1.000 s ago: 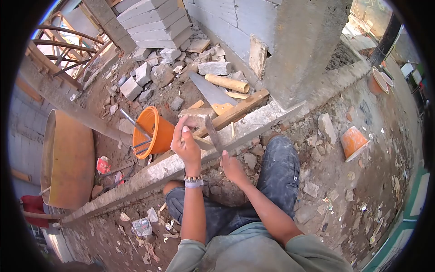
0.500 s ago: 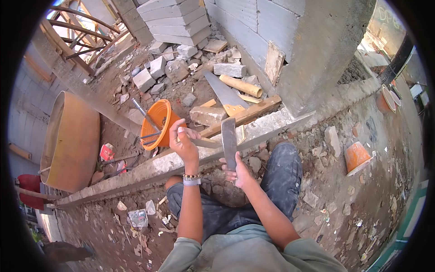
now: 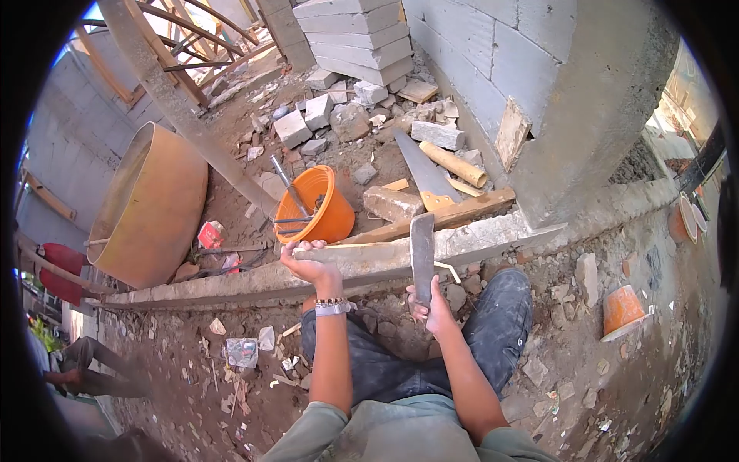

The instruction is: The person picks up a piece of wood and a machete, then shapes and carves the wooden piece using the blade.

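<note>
In my right hand [image 3: 433,309] is a broad-bladed machete [image 3: 422,258], its dark blade pointing up and away from me; the fingers wrap its lower end. My left hand [image 3: 314,266] is closed, palm turned up, around one end of a thin pale wooden strip [image 3: 362,250]. That strip points right toward the blade, over the concrete ledge [image 3: 477,237]. A small bent pale sliver [image 3: 448,269] shows just right of the blade. Beyond my left hand an orange bucket [image 3: 335,212] tilts, with metal tools inside.
A handsaw [image 3: 422,171] and a bamboo piece [image 3: 454,163] lie past a wooden plank [image 3: 469,209]. Broken blocks [image 3: 292,128] and a block stack [image 3: 362,38] stand farther back. A large tan tub [image 3: 165,208] is left. Another person's legs [image 3: 100,366] appear at lower left.
The view has swung left, so the scene sits farther right. My left hand has lowered and tipped outward with the strip. The pale sliver beside the blade now shows more plainly.
</note>
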